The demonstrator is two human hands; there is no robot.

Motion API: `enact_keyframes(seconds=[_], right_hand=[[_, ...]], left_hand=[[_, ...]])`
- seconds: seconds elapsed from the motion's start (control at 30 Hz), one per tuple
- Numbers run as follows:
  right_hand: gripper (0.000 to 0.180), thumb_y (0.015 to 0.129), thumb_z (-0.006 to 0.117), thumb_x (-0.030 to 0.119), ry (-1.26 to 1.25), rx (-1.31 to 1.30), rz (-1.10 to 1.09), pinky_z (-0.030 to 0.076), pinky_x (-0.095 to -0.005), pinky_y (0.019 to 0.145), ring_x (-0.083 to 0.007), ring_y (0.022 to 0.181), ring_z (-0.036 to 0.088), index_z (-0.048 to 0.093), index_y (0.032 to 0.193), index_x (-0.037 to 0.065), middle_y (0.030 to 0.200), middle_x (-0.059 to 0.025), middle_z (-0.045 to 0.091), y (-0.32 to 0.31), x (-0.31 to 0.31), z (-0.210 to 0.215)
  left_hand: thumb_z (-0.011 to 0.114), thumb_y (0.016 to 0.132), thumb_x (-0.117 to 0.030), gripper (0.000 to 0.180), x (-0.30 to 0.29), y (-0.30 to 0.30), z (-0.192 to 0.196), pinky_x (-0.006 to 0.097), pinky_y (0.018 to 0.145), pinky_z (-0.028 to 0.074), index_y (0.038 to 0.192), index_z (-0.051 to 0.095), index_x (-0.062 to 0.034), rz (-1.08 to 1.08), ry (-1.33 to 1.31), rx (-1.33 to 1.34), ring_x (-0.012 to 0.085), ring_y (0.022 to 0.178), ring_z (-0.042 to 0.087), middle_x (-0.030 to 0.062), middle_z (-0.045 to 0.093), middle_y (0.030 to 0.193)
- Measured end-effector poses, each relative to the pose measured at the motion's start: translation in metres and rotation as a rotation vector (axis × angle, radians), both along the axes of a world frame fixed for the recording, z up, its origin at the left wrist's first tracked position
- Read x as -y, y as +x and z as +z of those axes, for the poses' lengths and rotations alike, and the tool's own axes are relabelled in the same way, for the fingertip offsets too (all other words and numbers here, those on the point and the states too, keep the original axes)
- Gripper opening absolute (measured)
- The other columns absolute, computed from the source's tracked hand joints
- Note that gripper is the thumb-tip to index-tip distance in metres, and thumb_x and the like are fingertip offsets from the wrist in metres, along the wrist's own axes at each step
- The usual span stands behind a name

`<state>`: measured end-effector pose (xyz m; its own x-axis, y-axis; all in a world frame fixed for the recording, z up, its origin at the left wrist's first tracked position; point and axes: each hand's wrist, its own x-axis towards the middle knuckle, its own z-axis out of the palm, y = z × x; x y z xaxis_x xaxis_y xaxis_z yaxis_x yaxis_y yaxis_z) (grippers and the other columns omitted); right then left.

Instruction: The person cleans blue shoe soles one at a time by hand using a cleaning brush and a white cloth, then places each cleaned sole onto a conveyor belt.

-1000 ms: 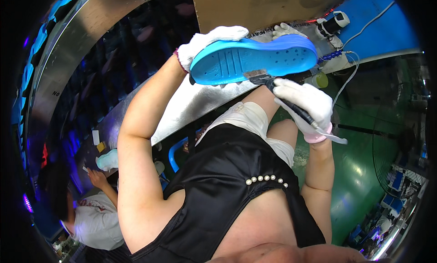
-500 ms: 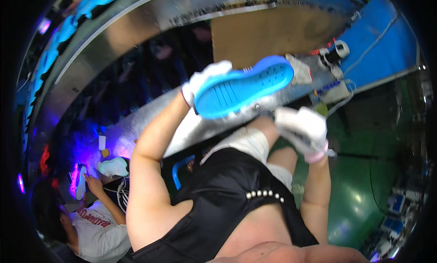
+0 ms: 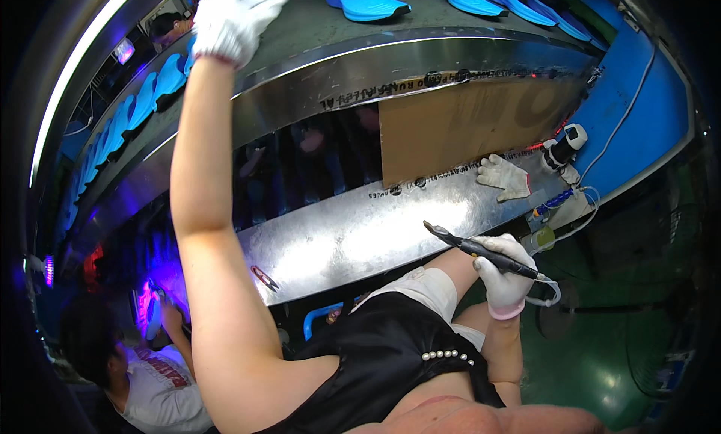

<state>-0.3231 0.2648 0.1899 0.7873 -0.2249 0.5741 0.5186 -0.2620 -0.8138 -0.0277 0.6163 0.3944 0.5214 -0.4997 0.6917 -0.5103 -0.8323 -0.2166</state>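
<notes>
- The left hand (image 3: 233, 17), gloved, has risen from holding the blue sole to the upper conveyor (image 3: 315, 28), fingers spread.
- The right hand (image 3: 505, 276) pinches a black pen tool (image 3: 481, 250) just below the bench (image 3: 360, 231).
- Blue soles (image 3: 364, 0) lie on the conveyor.

Thin black pen-shaped tool (image 3: 481, 248), gripped in gloved right hand (image 3: 505, 278), slanted with tip pointing up-left over the shiny metal bench (image 3: 360, 235), a cord trailing from its rear end. Blue shoe sole (image 3: 366, 0) lies flat on the upper conveyor, near gloved left hand (image 3: 231, 19).
</notes>
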Motion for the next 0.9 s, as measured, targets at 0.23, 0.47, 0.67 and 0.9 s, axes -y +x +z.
enact_keyframes(seconds=[0.23,0.47,0.67,0.9], right_hand=[[0.029,0.088,0.069,0.017,0.378,-0.161,-0.125,0.043,-0.0182,0.051,-0.0075,0.053,0.054,0.058,0.105,-0.004,0.084,-0.0124,0.067,-0.003,0.021,-0.022],[0.016,0.085,0.065,0.004,0.541,-0.111,-0.298,0.041,-0.0172,0.05,-0.006,0.054,0.052,0.062,0.099,-0.003,0.076,-0.0044,0.062,0.019,0.032,-0.036],[0.021,0.089,0.063,0.008,0.794,-0.077,-0.323,0.043,-0.0204,0.05,-0.0068,0.059,0.053,0.059,0.108,0.0,0.075,-0.0017,0.059,0.026,0.042,-0.045],[0.019,0.089,0.066,0.015,1.0,-0.198,-0.238,0.044,-0.0216,0.054,-0.0065,0.064,0.055,0.063,0.103,0.002,0.083,-0.0043,0.064,0.015,0.047,-0.058]], left_hand=[[0.058,0.086,-0.039,0.043,-0.034,-0.015,-0.041,0.038,0.096,0.043,0.112,0.066,-0.0061,0.347,-0.124,-0.31,0.0339,0.111,0.058,0.0177,0.063,0.117],[0.059,0.091,0.0,0.02,0.045,-0.12,-0.101,0.032,0.086,0.053,0.109,0.064,0.0035,-0.337,-0.667,-0.025,0.0191,0.095,0.063,0.0131,0.064,0.111],[0.07,0.076,-0.001,0.021,0.114,-0.206,-0.259,0.042,0.091,0.048,0.097,0.069,-0.001,-0.73,-0.444,-0.163,0.0335,0.105,0.061,0.0147,0.066,0.107],[0.066,0.08,-0.022,0.03,0.141,-0.215,-0.361,0.043,0.094,0.045,0.104,0.061,-0.0048,-0.489,-1.006,-0.87,0.0337,0.117,0.052,0.0198,0.051,0.128]])
